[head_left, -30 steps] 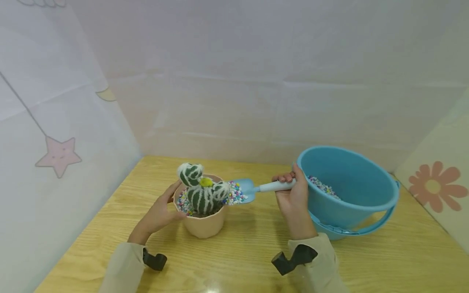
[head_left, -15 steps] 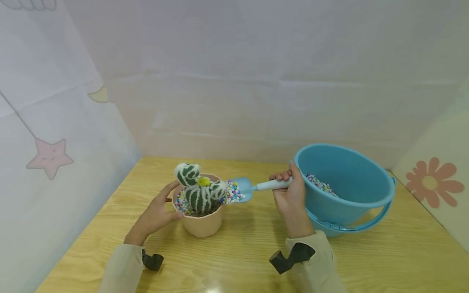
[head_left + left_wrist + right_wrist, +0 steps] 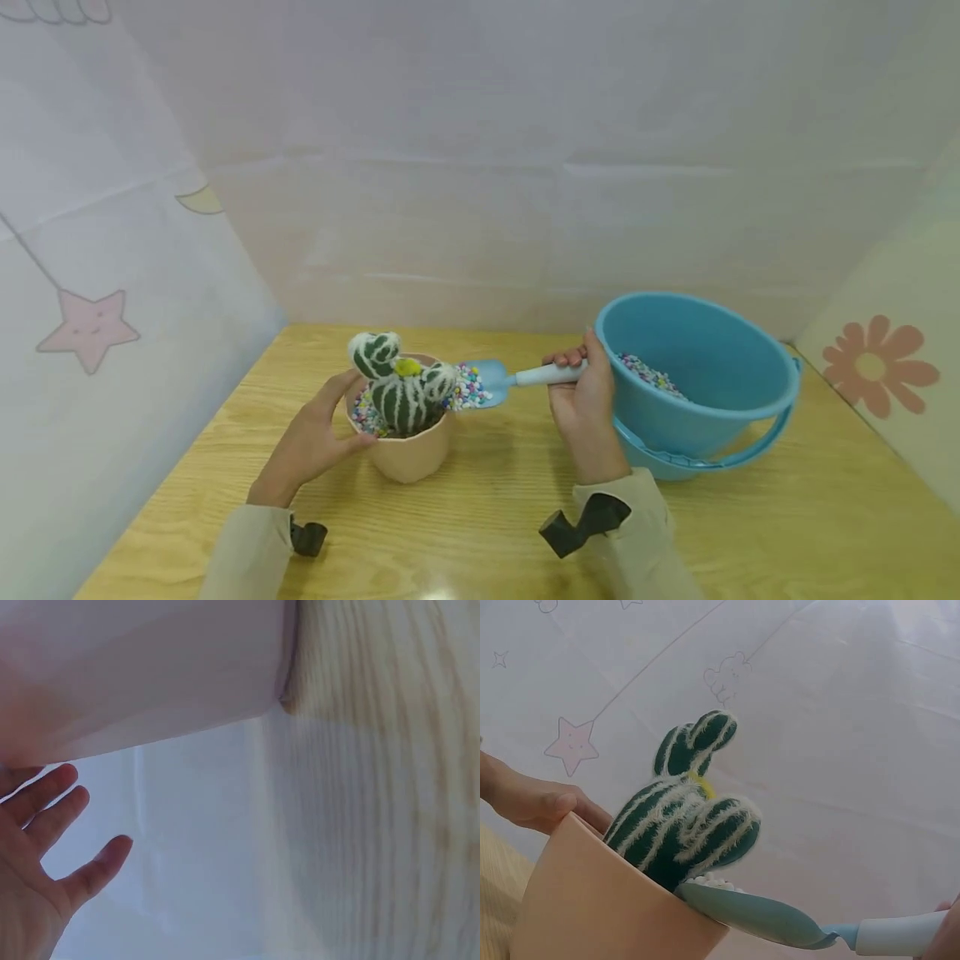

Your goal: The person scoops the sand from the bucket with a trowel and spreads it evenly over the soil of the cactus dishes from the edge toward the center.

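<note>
A peach flowerpot (image 3: 411,460) stands on the table, holding a knitted green-and-white cactus (image 3: 405,404) with a yellow flower. Colourful pebbles (image 3: 367,414) lie round the cactus inside. My left hand (image 3: 311,437) holds the pot at its left side, thumb at the front rim and fingers toward the back. In the left wrist view several fingers (image 3: 60,814) spread close under the pot wall. My right hand (image 3: 585,400) grips the white handle of a blue trowel (image 3: 493,385). Its blade, loaded with pebbles, has its tip at the pot's right rim, beside the cactus.
A large blue bucket (image 3: 697,429), with more pebbles (image 3: 651,375) inside, stands right behind my right hand, its handle hanging down in front. The wooden table (image 3: 450,542) ends at pale cloth walls (image 3: 465,233) printed with a star and a flower.
The scene drifts slightly left in the head view. My left hand stays on the pot, and the loaded trowel remains at its right rim in nearly the same pose.
</note>
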The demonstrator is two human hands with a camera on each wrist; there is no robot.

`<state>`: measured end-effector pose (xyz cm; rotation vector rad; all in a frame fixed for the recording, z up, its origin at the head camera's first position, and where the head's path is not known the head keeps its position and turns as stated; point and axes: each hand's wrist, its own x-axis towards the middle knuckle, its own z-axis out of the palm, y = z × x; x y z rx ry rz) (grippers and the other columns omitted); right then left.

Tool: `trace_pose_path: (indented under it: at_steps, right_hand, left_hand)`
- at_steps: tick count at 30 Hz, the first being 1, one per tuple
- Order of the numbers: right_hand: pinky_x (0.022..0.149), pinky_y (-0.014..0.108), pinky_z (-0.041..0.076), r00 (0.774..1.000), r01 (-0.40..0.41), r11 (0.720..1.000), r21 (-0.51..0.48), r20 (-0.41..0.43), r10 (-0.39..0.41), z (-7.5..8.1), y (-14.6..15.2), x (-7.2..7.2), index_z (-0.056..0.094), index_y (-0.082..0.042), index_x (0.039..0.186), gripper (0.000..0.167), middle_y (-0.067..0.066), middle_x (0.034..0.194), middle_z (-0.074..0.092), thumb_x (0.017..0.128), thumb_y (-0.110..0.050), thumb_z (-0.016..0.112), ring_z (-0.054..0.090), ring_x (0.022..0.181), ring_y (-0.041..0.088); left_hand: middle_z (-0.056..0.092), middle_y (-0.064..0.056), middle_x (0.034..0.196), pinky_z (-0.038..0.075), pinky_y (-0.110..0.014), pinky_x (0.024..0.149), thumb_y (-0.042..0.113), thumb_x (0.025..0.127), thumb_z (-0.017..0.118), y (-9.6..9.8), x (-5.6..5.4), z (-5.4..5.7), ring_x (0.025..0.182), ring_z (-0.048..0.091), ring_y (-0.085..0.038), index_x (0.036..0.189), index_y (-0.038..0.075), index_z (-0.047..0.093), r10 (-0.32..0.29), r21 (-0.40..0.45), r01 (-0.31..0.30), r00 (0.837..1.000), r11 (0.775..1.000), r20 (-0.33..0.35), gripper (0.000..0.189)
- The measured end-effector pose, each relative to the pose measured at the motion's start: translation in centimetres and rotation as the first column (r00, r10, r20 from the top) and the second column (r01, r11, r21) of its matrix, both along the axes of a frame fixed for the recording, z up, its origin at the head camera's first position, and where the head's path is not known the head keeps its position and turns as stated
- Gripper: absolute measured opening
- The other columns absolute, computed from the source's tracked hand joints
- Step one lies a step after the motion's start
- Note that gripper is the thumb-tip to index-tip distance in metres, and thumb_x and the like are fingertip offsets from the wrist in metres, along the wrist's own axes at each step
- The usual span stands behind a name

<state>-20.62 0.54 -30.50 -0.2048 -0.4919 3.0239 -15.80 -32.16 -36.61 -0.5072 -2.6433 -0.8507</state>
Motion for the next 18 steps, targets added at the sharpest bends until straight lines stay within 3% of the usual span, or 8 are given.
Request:
trace_pose_path:
  at_steps: [3,7,15,18]
  right_hand:
    - [0.059,0.025,0.039,1.000,0.004,1.000,-0.008,-0.013,-0.004,-0.42,-0.08,0.28,0.040,-0.011,0.064,0.039,0.000,0.050,0.041,0.101,-0.022,0.046,0.043,0.047,0.013]
    - [0.058,0.026,0.040,1.000,0.009,1.000,-0.005,0.008,-0.009,-0.29,-0.06,0.19,0.040,-0.011,0.063,0.040,0.000,0.049,0.041,0.101,-0.023,0.047,0.043,0.046,0.013]
    - [0.057,0.027,0.042,1.000,-0.003,1.000,0.024,-0.025,0.004,-0.07,0.01,0.34,0.040,-0.010,0.065,0.039,0.000,0.050,0.042,0.100,-0.025,0.047,0.044,0.047,0.013]
    - [0.057,0.027,0.043,0.999,-0.003,0.999,0.049,-0.038,0.005,0.02,-0.08,0.42,0.040,-0.010,0.066,0.038,0.000,0.051,0.042,0.100,-0.026,0.048,0.044,0.048,0.013]
  left_hand:
    - [0.042,-0.018,0.144,0.046,-0.058,0.091,0.042,0.076,0.078,0.13,0.38,-0.18,0.121,0.050,-0.045,0.145,0.009,0.033,0.056,-0.077,-0.060,0.997,0.995,-0.050,0.089]
    - [0.041,-0.020,0.145,0.049,-0.056,0.086,0.042,0.078,0.076,0.17,0.38,-0.28,0.116,0.054,-0.045,0.144,0.006,0.032,0.080,-0.087,-0.085,0.995,0.993,-0.061,0.088]
    - [0.039,-0.021,0.145,0.047,-0.057,0.088,0.042,0.079,0.075,0.32,0.34,-0.44,0.121,0.049,-0.046,0.143,0.005,0.030,0.076,-0.050,-0.078,0.997,0.996,-0.032,0.086]
    - [0.039,-0.020,0.144,0.046,-0.056,0.091,0.041,0.080,0.075,0.31,0.34,-0.34,0.124,0.048,-0.043,0.143,0.005,0.029,0.045,-0.022,-0.046,0.999,0.999,-0.006,0.085]
